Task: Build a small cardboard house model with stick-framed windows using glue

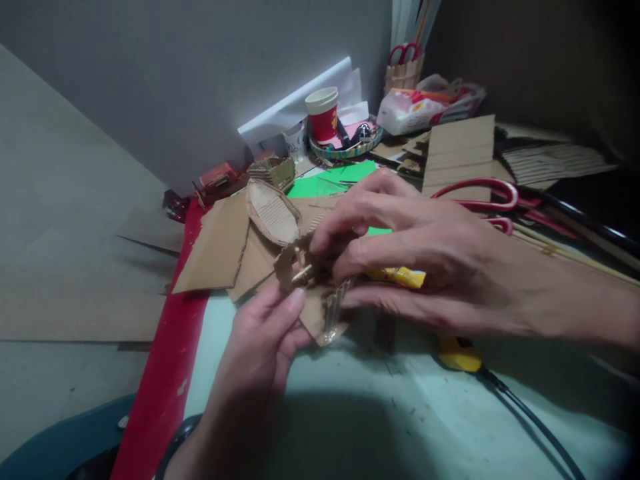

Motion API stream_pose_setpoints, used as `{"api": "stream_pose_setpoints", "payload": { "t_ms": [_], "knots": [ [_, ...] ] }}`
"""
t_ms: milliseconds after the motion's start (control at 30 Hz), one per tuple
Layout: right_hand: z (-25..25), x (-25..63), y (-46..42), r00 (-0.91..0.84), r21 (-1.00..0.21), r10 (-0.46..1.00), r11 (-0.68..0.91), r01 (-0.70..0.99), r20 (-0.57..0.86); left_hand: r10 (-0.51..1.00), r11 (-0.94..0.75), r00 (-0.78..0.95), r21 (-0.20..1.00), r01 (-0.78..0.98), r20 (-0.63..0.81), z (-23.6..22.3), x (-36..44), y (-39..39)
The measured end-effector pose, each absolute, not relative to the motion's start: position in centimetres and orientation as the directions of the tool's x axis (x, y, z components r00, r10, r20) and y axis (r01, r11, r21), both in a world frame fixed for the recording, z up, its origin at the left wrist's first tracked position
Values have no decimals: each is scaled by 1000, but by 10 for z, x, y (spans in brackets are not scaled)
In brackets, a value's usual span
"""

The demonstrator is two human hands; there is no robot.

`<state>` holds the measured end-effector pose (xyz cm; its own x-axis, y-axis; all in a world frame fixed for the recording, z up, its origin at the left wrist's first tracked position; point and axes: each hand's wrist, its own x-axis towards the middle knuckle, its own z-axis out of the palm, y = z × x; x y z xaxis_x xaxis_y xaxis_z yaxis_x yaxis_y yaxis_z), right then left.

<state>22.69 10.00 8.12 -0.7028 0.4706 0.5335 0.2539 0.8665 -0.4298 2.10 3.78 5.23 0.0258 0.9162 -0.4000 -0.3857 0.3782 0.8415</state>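
Observation:
Between my two hands is a small cardboard piece point(287, 267) with little wooden sticks fixed in it. My left hand point(270, 327) pinches its lower edge between thumb and fingers. Above it, my right hand point(420, 253) reaches in from the right with bent fingers at the piece's far side; what those fingertips grip is hidden. A clear, ridged strip point(334, 313) hangs beside the right thumb. Behind the piece lie a boat-shaped cardboard form point(273, 212) and flat cardboard sheets point(217, 243).
Red-handled scissors point(480, 190) and cardboard offcuts point(460, 157) lie on the right. A yellow tool with a black cord point(460, 355) is near my right wrist. At the back stand a red paper cup point(324, 123), a woven tray point(345, 153) and a plastic packet point(415, 110).

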Motion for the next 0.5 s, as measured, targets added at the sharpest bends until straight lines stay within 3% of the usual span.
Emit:
{"api": "stream_pose_setpoints", "payload": {
  "t_ms": [233,500],
  "knots": [
    [85,225,99,-818,-441,377,881,171,435,894,416,-28,850,-322,-448,54,26,36],
    [81,226,98,-833,-515,417,835,194,363,889,408,-129,887,-216,-440,48,32,36]
  ]
}}
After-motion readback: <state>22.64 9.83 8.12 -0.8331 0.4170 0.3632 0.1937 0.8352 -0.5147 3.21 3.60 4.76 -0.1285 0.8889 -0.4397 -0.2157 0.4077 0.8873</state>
